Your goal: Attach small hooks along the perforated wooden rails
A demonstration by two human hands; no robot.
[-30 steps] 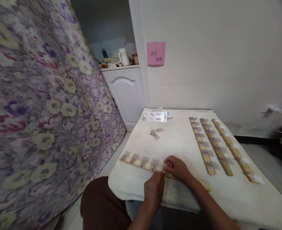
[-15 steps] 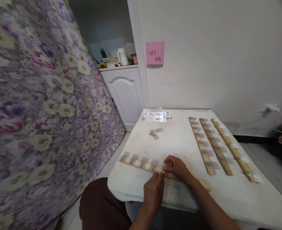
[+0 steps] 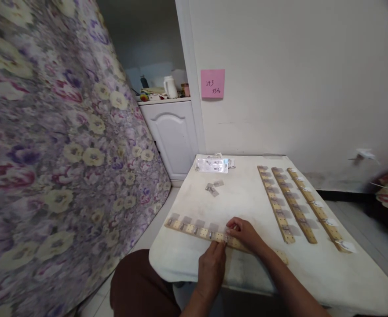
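Observation:
A pale wooden strip (image 3: 187, 228) with rows of small holes lies across the near part of the table. Along its left half sit several small silvery metal pieces, each with a clear plastic tab. My left hand (image 3: 211, 264) is closed, its fingertips at the strip's near edge beside one silvery metal piece (image 3: 226, 239). Over the same spot, my right hand (image 3: 243, 231) pinches with thumb and forefinger at the top of that piece. What lies between the left fingertips is hidden. The right forearm covers part of the strip, whose bare right end (image 3: 282, 256) shows beyond.
Three similar strips, such as the middle strip (image 3: 294, 202), lie at the right with pieces fitted. Loose clear tabs with metal pieces (image 3: 213, 188) lie mid-table. Clear plastic packaging (image 3: 212, 165) is at the back. A floral curtain (image 3: 82, 145) hangs at the left.
The view has tilted up slightly, so the scene sits a little lower. Both hands stay at the same metal piece on the strip, with only small finger shifts.

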